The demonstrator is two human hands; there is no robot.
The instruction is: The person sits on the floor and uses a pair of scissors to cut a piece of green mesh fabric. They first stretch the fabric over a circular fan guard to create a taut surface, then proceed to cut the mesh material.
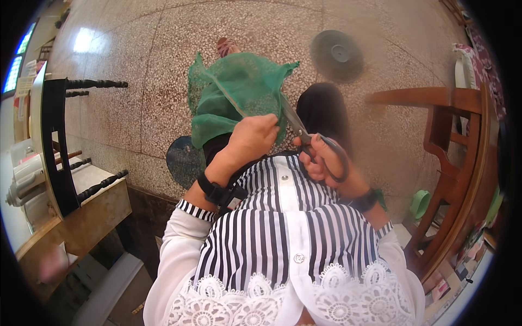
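Observation:
Green mesh fabric (238, 81) hangs over my lap and one leg, with a pale seam or cord running diagonally across it. My left hand (255, 134) pinches the fabric near its lower right edge, fingers closed. In my right hand (322, 161) is a pair of large metal scissors (301, 132) with dark handles, thumb and fingers at the loops. The blades point up and left, against the right edge of the mesh. Part of the blade tips is hidden by the fabric, so whether they are parted is unclear.
A round grey disc-shaped base (336, 55) stands on the speckled tile floor (171, 61). To the left are a dark-legged table (55, 142) and a white machine (26, 179). Brown wooden furniture (452, 163) rises at the right, near a light green plastic item (420, 203).

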